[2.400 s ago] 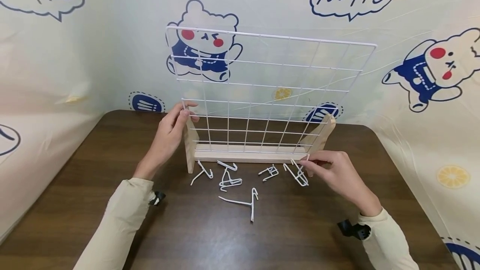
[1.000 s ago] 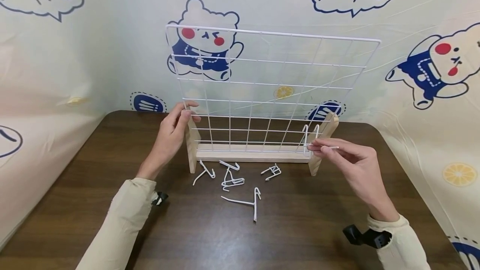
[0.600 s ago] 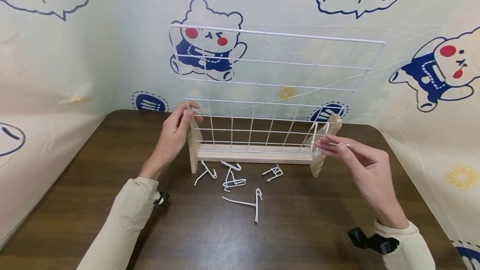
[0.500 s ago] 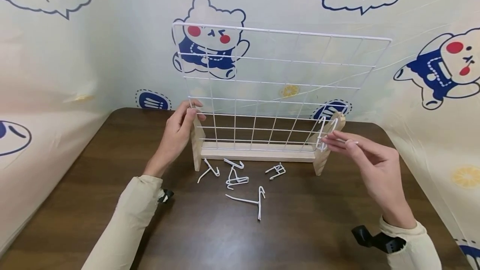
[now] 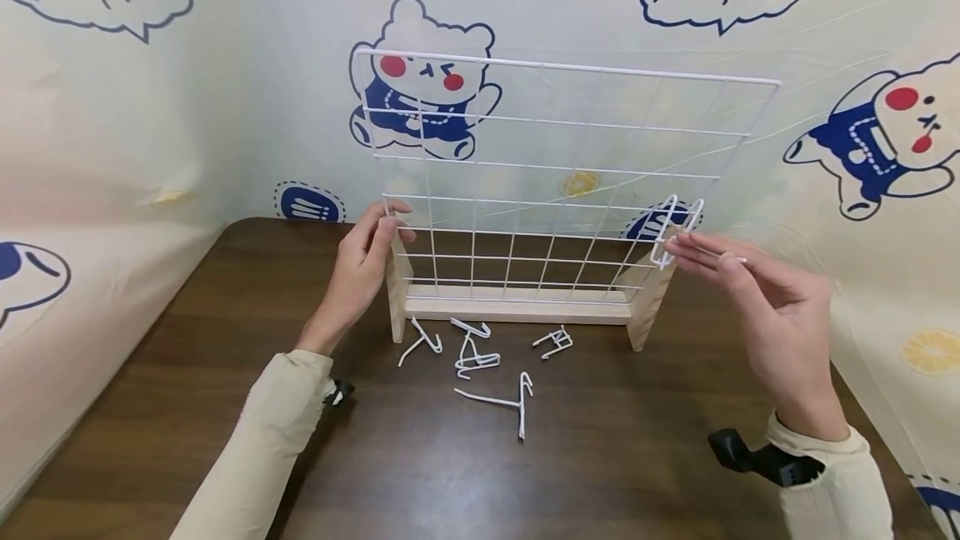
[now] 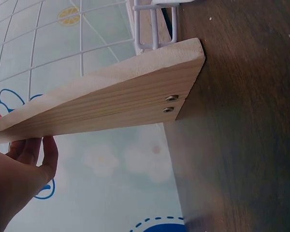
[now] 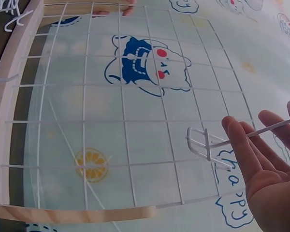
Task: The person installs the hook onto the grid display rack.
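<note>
A white wire grid panel stands in a wooden stand. My left hand grips the panel's left edge at the top of the stand's left leg, thumb in front. My right hand pinches the stem of a white double-wire hook between thumb and fingers. That hook's looped back overlaps the lower right edge of the grid in the head view, above the right leg. In the right wrist view its loops face the wires.
Several loose white wire hooks lie on the dark wooden table before the stand: one at the left, a pair, a small double one and a long single one. A printed cloth hangs behind.
My right hand has lifted the double-wire hook off the table and carried it up and to the right along the grid. My left hand keeps its grip on the left edge.
</note>
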Action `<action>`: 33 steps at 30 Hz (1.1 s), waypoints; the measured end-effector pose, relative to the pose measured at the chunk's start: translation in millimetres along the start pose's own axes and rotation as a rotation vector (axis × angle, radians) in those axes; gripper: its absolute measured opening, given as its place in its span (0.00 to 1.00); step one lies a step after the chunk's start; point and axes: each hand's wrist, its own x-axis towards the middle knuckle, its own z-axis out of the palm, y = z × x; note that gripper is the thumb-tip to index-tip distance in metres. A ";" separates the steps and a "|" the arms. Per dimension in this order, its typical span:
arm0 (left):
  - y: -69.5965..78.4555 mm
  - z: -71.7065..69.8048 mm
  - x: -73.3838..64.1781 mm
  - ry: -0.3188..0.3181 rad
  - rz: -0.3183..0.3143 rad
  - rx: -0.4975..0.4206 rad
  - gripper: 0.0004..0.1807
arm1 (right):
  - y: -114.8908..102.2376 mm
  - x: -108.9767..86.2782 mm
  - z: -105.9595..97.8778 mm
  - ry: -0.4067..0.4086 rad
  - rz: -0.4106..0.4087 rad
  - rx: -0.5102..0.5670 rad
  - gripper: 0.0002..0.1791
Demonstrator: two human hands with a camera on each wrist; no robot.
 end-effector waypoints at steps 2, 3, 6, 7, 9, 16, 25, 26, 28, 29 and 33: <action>-0.3 -0.2 -0.1 0.002 0.004 -0.008 0.16 | -2.3 3.7 -0.5 0.009 -0.007 -0.008 0.15; -0.6 -0.2 0.1 0.002 0.007 -0.015 0.16 | -3.4 5.3 -1.0 0.013 -0.014 -0.003 0.15; -2.4 -1.2 -0.5 0.004 0.014 -0.046 0.16 | -5.6 11.7 -1.0 0.018 -0.027 0.000 0.15; -3.0 -1.3 -0.7 0.006 0.017 -0.057 0.16 | -6.3 14.0 -1.0 0.019 -0.031 0.003 0.16; -4.1 -1.3 -1.0 0.010 0.026 -0.082 0.16 | -8.1 18.2 -1.5 0.024 -0.035 0.004 0.16; -8.6 0.4 0.3 0.018 0.045 -0.131 0.16 | -11.2 36.5 -1.5 0.058 -0.090 0.050 0.17; -32.8 1.0 3.1 0.014 0.038 -0.149 0.19 | -12.9 56.6 -12.5 0.085 -0.148 0.022 0.18; -28.6 1.4 2.7 0.013 0.038 -0.151 0.19 | -13.5 58.7 -14.0 0.087 -0.154 0.040 0.19; -29.0 2.0 2.8 0.013 0.039 -0.157 0.18 | -14.7 62.5 -16.7 0.093 -0.159 0.058 0.20; -29.1 2.1 2.8 0.014 0.040 -0.157 0.18 | -14.8 64.0 -17.8 0.096 -0.159 0.068 0.20; -39.1 1.5 4.1 0.016 0.046 -0.153 0.18 | -11.7 65.8 -21.2 0.085 -0.141 0.044 0.18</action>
